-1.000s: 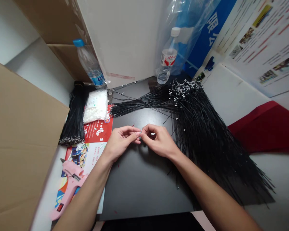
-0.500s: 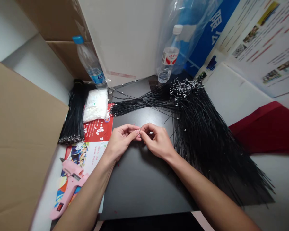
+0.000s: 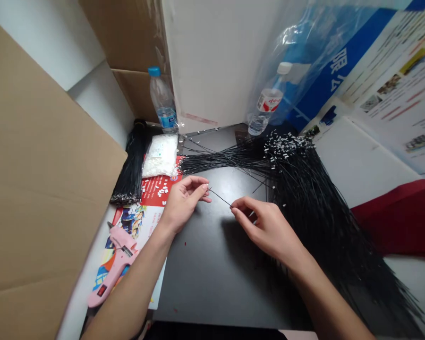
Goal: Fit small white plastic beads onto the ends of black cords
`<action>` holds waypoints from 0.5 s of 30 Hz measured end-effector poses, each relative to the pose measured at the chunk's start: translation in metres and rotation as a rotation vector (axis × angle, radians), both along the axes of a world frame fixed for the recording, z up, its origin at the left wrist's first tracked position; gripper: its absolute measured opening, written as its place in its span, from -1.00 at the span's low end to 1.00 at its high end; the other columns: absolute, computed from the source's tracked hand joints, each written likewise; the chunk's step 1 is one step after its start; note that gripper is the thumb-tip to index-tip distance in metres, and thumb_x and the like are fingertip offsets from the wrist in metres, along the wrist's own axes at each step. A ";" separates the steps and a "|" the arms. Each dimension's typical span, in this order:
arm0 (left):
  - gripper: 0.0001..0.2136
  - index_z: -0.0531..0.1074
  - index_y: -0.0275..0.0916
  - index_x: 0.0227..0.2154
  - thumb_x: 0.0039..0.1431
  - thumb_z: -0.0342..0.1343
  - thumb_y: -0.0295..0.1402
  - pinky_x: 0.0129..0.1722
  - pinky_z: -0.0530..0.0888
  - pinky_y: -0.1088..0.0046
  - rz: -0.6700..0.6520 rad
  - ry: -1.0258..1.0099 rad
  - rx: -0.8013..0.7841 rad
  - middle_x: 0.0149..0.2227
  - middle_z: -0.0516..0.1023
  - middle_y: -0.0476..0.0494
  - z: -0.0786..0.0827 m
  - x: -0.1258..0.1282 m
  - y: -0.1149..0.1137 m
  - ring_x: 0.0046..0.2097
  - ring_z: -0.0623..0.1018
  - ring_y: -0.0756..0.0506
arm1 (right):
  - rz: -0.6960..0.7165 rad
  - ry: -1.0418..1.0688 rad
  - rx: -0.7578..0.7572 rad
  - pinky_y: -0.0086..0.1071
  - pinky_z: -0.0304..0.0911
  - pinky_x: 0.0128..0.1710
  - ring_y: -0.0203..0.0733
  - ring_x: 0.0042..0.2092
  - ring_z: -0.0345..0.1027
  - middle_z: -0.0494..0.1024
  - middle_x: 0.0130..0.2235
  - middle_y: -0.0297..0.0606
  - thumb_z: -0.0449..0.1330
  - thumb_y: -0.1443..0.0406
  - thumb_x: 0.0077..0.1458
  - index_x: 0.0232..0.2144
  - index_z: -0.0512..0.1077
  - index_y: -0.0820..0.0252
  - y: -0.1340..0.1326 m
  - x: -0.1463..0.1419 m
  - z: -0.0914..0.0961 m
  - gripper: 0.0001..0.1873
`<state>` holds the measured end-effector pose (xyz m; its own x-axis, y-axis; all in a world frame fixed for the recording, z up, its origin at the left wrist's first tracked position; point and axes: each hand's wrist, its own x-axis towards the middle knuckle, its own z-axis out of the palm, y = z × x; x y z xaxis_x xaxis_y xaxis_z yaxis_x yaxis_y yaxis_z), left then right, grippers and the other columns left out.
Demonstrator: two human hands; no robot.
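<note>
Between my two hands a short stretch of thin black wire (image 3: 220,197) runs taut and slanting. My left hand (image 3: 184,200) pinches its upper end, where a tiny white connector (image 3: 208,187) shows at the fingertips. Thumb and forefinger of my right hand (image 3: 264,225) are closed on the wire lower down to the right. A large pile of black wires (image 3: 315,203) with white ends lies just beyond my right hand. Behind both hands stretches a flatter bundle of wires (image 3: 223,159). Loose white connectors (image 3: 162,191) lie on a red printed sheet (image 3: 150,198) left of my left hand.
A bag of white connectors (image 3: 160,156) sits at the back left, near a tied wire bundle (image 3: 130,165). A pink glue gun (image 3: 115,264) lies beside my left forearm. Two water bottles (image 3: 165,104) stand at the back. A cardboard panel (image 3: 49,189) borders the left.
My hands were together at the fingertips; my right hand has since moved away to the right and down, so the wire now shows between them. The camera view has shifted.
</note>
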<state>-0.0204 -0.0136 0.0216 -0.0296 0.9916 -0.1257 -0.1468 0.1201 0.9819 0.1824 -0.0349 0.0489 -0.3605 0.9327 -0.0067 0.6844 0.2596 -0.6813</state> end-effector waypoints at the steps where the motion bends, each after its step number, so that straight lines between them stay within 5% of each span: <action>1: -0.75 0.48 -0.28 -0.24 0.05 0.25 -0.26 -0.32 0.57 0.40 -0.039 0.059 0.004 -0.29 0.53 -0.11 0.000 -0.001 0.000 -0.32 0.54 -0.04 | -0.019 -0.016 0.017 -0.42 0.23 -0.44 -0.26 -0.45 0.43 0.59 -0.42 -0.32 0.12 0.24 0.22 -0.33 0.51 0.15 0.000 0.004 0.002 -0.81; 4: -0.78 0.47 -0.21 -0.13 0.16 0.14 -0.33 -0.28 0.54 0.38 -0.093 0.434 0.120 -0.04 0.52 -0.23 0.005 -0.014 -0.003 -0.16 0.56 -0.11 | -0.217 -0.136 0.126 -0.36 0.27 -0.37 -0.18 -0.40 0.47 0.62 -0.39 -0.24 0.15 0.23 0.18 -0.33 0.54 0.15 0.016 0.025 0.015 -0.82; 6: -0.80 0.50 -0.21 -0.17 0.20 0.03 -0.44 -0.15 0.51 0.29 -0.009 0.818 0.231 -0.06 0.53 -0.24 0.011 -0.029 -0.004 -0.14 0.56 -0.16 | -0.431 -0.324 0.218 -0.28 0.28 -0.28 -0.09 -0.34 0.50 0.62 -0.37 -0.15 0.16 0.26 0.17 -0.27 0.56 0.18 0.039 0.042 0.029 -0.81; 9: -0.73 0.52 -0.22 -0.18 0.20 -0.06 -0.51 -0.07 0.44 0.19 0.103 1.169 0.136 -0.10 0.58 -0.29 0.020 -0.055 -0.008 -0.08 0.56 -0.26 | -0.632 -0.640 0.158 -0.14 0.23 -0.21 0.12 -0.13 0.50 0.61 -0.18 0.18 0.09 0.23 0.22 -0.12 0.55 0.32 0.079 0.063 0.050 -0.66; 12: -0.72 0.53 -0.22 -0.19 0.20 -0.07 -0.51 -0.22 0.43 0.22 0.076 1.333 -0.062 -0.09 0.60 -0.32 0.025 -0.070 -0.011 -0.15 0.58 -0.30 | -0.694 -0.833 -0.002 -0.06 0.24 -0.22 0.31 -0.03 0.46 0.51 -0.07 0.45 0.05 0.07 0.26 -0.06 0.51 0.51 0.105 0.062 0.057 -0.45; 15: -0.77 0.55 -0.19 -0.21 0.19 0.01 -0.47 -0.30 0.41 0.26 -0.005 1.369 -0.150 -0.12 0.62 -0.30 0.021 -0.073 -0.010 -0.19 0.60 -0.29 | -0.582 -0.803 0.156 -0.07 0.29 -0.19 0.27 -0.03 0.45 0.54 -0.08 0.29 0.06 0.11 0.26 -0.04 0.49 0.43 0.112 0.030 0.043 -0.52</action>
<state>-0.0933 -0.0234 0.0430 -0.2114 0.9718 -0.1045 0.9184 0.2341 0.3189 0.2120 0.0766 0.0922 0.2098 0.9737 0.0894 0.9753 -0.2149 0.0516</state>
